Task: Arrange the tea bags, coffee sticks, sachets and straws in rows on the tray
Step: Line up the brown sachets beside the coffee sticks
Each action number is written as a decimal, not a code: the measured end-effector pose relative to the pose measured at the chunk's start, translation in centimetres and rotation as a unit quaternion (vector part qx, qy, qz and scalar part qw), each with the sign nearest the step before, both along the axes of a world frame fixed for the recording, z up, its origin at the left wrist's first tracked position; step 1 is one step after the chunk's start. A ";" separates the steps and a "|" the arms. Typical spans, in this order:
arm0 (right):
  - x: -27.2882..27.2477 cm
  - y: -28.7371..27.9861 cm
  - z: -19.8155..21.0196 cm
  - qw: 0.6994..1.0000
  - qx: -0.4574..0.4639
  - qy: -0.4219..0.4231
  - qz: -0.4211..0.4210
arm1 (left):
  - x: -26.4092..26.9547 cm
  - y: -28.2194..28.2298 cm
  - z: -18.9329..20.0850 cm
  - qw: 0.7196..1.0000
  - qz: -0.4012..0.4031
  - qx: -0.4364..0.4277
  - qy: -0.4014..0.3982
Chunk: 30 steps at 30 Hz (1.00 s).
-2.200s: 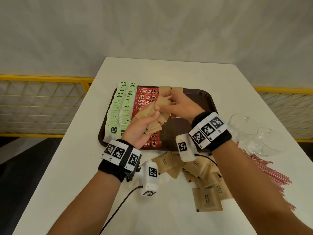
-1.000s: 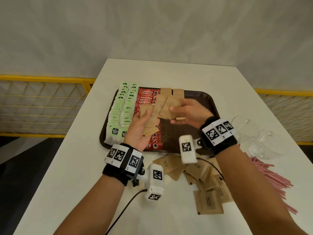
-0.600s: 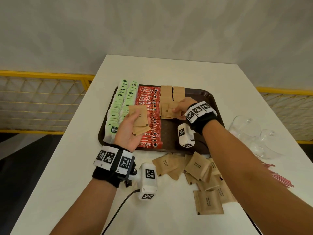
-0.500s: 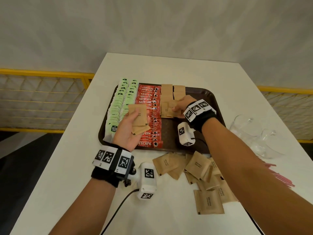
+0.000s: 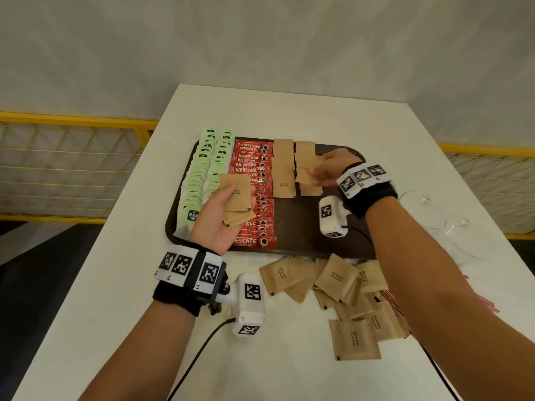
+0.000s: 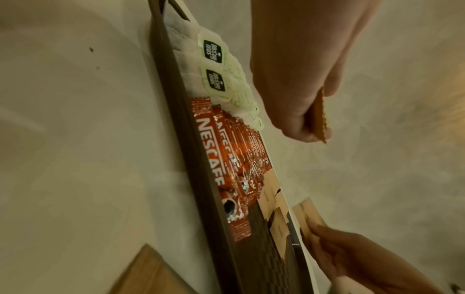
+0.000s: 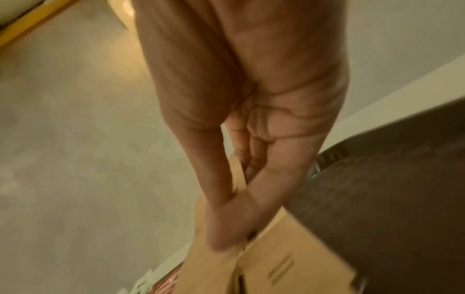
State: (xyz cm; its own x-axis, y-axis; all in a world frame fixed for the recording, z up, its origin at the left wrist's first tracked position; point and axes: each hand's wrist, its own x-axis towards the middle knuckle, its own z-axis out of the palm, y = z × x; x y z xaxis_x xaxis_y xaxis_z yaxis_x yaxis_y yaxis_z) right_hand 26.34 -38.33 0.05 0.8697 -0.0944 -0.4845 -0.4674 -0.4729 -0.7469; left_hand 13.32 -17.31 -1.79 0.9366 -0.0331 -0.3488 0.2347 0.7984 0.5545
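Tray (image 5: 301,227) holds green tea bags (image 5: 199,172), red coffee sticks (image 5: 254,198), two sachet rows (image 5: 285,169). Your left hand (image 5: 220,218) grips spare sachets (image 5: 236,192); right hand (image 5: 327,169) pinches one. Straws (image 5: 486,302) on table, head view only.

Looks like a café/pantry-type setup: white table (image 5: 283,117) mid-frame w/ brown tray (image 5: 318,224), plain grey wall (image 5: 260,39) up top, yellow mesh railing (image 5: 72,157) left & right.
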 end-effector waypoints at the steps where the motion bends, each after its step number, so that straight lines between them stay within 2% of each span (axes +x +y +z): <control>1: -0.2 -0.6 0.2 1.000 -0.006 0.008 0.005 | 0.0 -0.1 0.0 1.000 0.000 -0.003 0.002; 7: 0.0 -2.6 -2.8 0.991 -0.122 0.002 0.059 | 0.0 -1.3 0.3 0.999 -0.036 0.007 0.011; 13: 3.8 -4.8 -7.8 0.993 -0.109 0.000 0.051 | -0.2 -1.7 0.7 0.999 -0.035 0.012 0.010; 16: 2.5 -3.8 -6.3 0.988 -0.141 -0.020 0.065 | -0.2 -1.6 0.8 0.999 -0.029 0.013 0.012; 21: 0.2 -1.8 -3.6 0.978 -0.198 0.006 0.066 | -0.4 -1.6 0.8 1.000 -0.025 0.011 0.015; 23: -0.6 -1.3 -2.7 0.974 -0.214 -0.016 0.068 | -0.4 -1.7 0.8 1.000 -0.021 0.006 0.021; 25: -1.5 -0.9 -1.9 0.979 -0.184 -0.075 0.055 | -0.3 -1.8 0.9 0.999 -0.020 0.007 0.024; 27: -2.8 -0.1 -0.6 0.984 -0.102 -0.129 0.066 | -0.2 -2.1 1.0 0.999 -0.020 0.011 0.024; 30: -5.4 1.9 1.8 0.979 0.033 -0.112 0.165 | 0.0 -2.5 0.9 0.999 -0.029 0.013 0.017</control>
State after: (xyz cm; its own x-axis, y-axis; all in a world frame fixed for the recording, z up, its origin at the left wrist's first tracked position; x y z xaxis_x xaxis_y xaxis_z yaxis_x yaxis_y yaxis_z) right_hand 20.95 -36.44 1.85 0.9330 0.2343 -0.2732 -0.1185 -0.5169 -0.8478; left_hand 13.36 -19.83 -0.93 0.9214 -0.0771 -0.3810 0.2984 0.7684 0.5661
